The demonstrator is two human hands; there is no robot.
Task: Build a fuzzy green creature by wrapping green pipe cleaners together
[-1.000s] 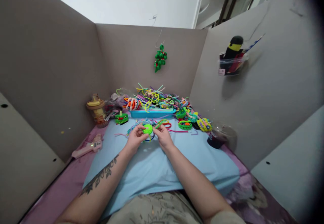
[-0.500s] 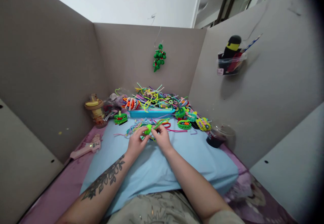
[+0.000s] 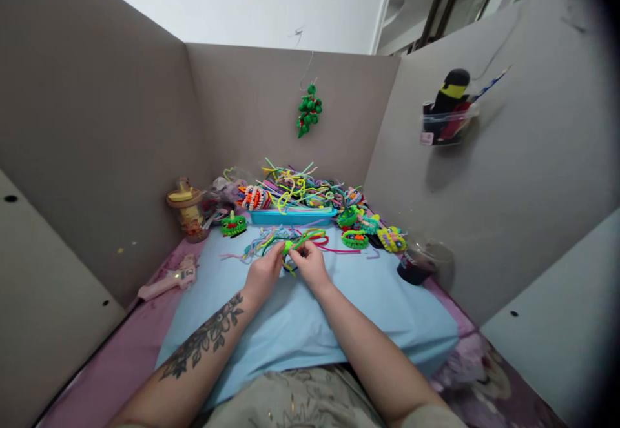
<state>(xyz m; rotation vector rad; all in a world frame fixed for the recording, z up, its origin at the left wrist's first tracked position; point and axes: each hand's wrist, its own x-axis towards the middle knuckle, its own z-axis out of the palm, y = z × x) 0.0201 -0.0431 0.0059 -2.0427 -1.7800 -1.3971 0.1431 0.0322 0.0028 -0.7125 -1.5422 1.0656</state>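
Note:
A small bright-green pipe-cleaner piece (image 3: 287, 246) is between my two hands, partly hidden by the fingers. My left hand (image 3: 264, 274) is closed around its left side. My right hand (image 3: 310, 264) pinches green pipe cleaner (image 3: 306, 237) that runs off to the upper right. Just beyond the fingers, loose pipe cleaners (image 3: 264, 239) in pastel, pink and red lie on the blue cloth (image 3: 368, 312).
Behind, a blue tray (image 3: 290, 217) is heaped with pipe cleaners. Finished-looking fuzzy figures (image 3: 355, 239) sit at the right, beside a dark cup (image 3: 414, 266). At the left are a pink glue gun (image 3: 169, 281) and a lidded tumbler (image 3: 188, 212). Grey panels surround the table.
My left hand has turned and its fingers have closed further over the green piece, so less of it shows. My right hand stays nearly in place. The camera view has shifted slightly.

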